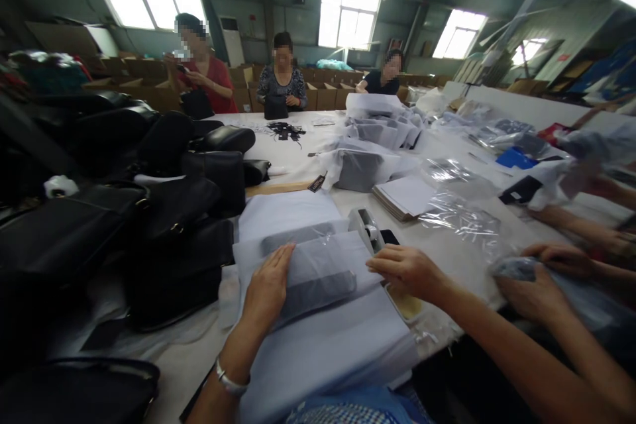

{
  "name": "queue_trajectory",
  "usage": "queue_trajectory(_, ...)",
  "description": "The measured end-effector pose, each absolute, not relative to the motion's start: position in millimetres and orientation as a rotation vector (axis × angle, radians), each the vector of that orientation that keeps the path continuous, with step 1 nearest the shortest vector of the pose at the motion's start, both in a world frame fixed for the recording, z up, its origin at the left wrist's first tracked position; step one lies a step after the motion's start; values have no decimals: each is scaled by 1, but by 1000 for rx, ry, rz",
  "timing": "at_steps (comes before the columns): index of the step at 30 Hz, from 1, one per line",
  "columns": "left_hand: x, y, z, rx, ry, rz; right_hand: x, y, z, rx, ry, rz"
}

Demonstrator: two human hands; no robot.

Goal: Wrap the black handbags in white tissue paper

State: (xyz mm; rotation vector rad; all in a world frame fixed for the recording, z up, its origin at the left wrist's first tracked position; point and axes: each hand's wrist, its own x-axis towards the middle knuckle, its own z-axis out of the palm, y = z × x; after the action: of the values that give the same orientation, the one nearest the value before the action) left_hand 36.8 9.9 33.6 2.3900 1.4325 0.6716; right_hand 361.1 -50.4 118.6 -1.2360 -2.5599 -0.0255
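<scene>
A dark bag (318, 288) lies in front of me, partly covered by a thin, see-through sheet of white tissue paper (318, 258). My left hand (268, 285) rests flat on the left side of this wrapping, fingers stretched out, with a silver band on the wrist. At the right edge of the sheet, my right hand (410, 271) has its thumb and fingertips pinched together on the paper. Beneath the bag is a stack of white paper sheets (328, 358). Just beyond my right hand stands a tape dispenser (365, 228).
Black bags (189, 212) are heaped on the left. Paper-wrapped bags (360, 169), a stack of white sheets (405, 197) and clear plastic bags (462, 222) lie ahead and right. A neighbour's hands (541, 291) hold a plastic-covered item at right. Several people work across the table.
</scene>
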Motion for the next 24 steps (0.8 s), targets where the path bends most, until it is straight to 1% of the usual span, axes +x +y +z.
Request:
queue_trajectory(6,21,21,22,2224,1430,919,280,29,130,-874,-2769,262)
queue_trajectory(9,16,23,17,2128,1383,999,240,67,128,-764,-2912,325)
queue_trajectory(13,10,26,12,1988,1331,1040,195,104,127,-820,-3196,202)
queue_trajectory(16,10,27,10,1917,1350,1045,172,114,126,-928,-3355,45)
queue_trajectory(20,11,26,7,1919,1381,1035,157,114,126,-1015,-3388,-101)
queue_trajectory(24,12,25,7,1955,1386,1020,158,119,127,-1177,-3338,-95)
